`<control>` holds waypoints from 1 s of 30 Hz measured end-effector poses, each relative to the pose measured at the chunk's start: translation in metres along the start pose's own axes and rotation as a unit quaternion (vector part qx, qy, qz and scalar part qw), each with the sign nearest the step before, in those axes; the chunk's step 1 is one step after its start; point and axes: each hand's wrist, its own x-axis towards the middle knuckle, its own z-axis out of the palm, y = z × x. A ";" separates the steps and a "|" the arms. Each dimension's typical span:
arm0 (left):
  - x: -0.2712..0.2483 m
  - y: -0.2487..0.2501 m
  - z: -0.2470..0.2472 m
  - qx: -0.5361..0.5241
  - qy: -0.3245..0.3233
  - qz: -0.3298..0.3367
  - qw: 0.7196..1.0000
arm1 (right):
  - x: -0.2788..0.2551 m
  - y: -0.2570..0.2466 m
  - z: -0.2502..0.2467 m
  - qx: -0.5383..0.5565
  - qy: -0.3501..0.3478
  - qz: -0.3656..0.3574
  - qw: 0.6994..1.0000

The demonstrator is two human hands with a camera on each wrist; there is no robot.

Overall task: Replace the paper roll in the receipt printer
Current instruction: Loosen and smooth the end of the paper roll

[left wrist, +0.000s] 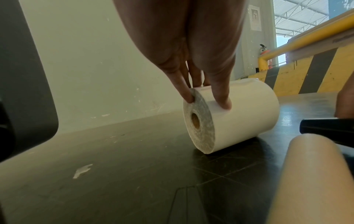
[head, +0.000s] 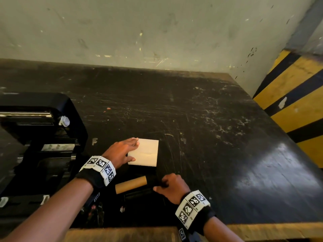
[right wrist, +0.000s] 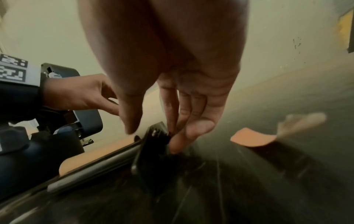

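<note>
A white paper roll (head: 146, 152) (left wrist: 239, 119) lies on its side on the black table (head: 209, 119), right of the open black receipt printer (head: 43, 130). My left hand (head: 135, 150) (left wrist: 206, 103) grips the roll from above, thumb on the curved face and fingers over its left end. Nearer me lies an empty brown cardboard core (head: 131, 184) (left wrist: 306, 174). Just right of it is a black spindle (head: 139, 192) (right wrist: 153, 145); my right hand (head: 160, 185) (right wrist: 153, 136) holds its end plate between thumb and fingers. The right wrist view is blurred.
A scuffed pale wall runs behind the table. A yellow and black striped barrier (head: 297, 102) stands past the table's right edge. The wooden front edge (head: 122, 234) is close to my body. Bare tabletop stretches to the right and behind the roll.
</note>
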 end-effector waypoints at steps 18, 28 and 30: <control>-0.001 -0.017 -0.006 0.076 -0.050 0.085 0.992 | -0.009 0.038 -0.075 0.051 0.172 0.026 0.983; -0.002 -0.021 -0.005 0.070 -0.052 0.092 0.992 | 0.000 0.019 -0.090 0.022 0.240 0.031 0.970; -0.003 -0.024 -0.003 0.067 -0.048 0.094 0.992 | 0.002 0.017 -0.088 0.033 0.239 0.024 0.970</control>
